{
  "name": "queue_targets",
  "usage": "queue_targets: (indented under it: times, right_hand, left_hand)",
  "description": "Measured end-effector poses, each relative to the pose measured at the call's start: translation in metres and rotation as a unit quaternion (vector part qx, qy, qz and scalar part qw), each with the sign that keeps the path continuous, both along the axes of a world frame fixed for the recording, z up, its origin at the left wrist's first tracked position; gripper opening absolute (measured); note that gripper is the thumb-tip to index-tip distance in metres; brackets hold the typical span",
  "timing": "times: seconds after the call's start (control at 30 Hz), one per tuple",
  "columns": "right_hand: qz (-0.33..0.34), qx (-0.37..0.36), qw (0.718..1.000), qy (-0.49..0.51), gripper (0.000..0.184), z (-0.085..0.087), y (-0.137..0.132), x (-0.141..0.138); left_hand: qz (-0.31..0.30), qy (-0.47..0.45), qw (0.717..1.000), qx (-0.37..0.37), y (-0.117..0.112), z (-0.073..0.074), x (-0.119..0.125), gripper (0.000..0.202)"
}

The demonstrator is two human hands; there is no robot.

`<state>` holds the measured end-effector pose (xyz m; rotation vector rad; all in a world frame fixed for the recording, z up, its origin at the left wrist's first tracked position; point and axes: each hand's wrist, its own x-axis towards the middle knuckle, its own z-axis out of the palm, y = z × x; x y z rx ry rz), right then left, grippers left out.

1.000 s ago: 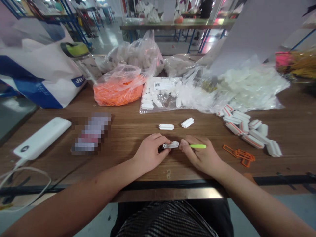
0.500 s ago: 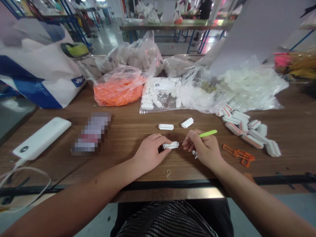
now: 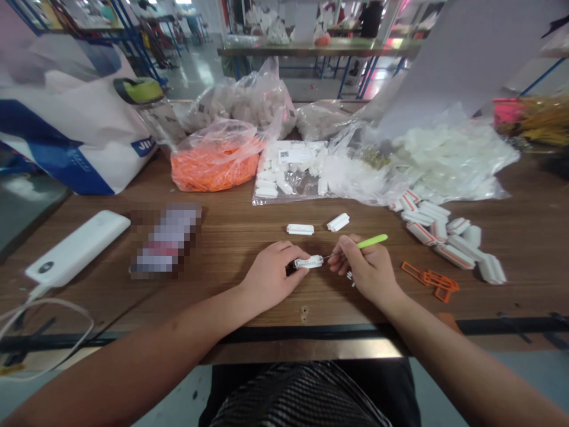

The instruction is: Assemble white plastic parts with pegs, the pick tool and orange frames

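Between thumb and fingers, my left hand pinches a white plastic connector housing that has a row of small holes along its face. My right hand is closed around a thin pick with a lime-green handle. The pick's fine metal tip meets or nearly meets the right end of the housing; exact contact is too small to tell. Small white bits lie under my right hand. Just beyond my hands rest two similar white housings, one flat and one at a slant.
Right of my hands lie orange frames and a pile of white housings, some with orange strips. Behind stand bags of orange parts and white parts. A power bank and a blurred phone-like object lie left.
The green-handled pick and my right hand have shifted very slightly left, toward the housing. My left hand keeps the same grip. The whole view has moved a little.
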<state>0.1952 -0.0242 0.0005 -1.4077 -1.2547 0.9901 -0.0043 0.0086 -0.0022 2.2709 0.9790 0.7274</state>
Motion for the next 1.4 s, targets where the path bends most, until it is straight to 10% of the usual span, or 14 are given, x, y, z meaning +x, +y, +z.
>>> queue_targets:
  times: [0.3,0.63,1.4]
  right_hand:
    - [-0.004,0.000,1.000,-0.007,0.049,0.0000,0.0026,-0.0004]
    - [0.089,0.116,0.959,-0.241,0.034,0.0024,-0.0053,0.0000]
    - [0.009,0.006,1.000,-0.001,0.047,-0.0025,0.0034,-0.0014]
  left_hand:
    - [0.001,0.005,1.000,-0.002,0.0002,0.0012,-0.0003,0.011]
    - [-0.007,-0.004,1.000,0.002,-0.0003,0.0017,0.0007,0.010]
    - [0.005,0.000,1.000,0.000,0.0003,0.0004,0.0001,0.012]
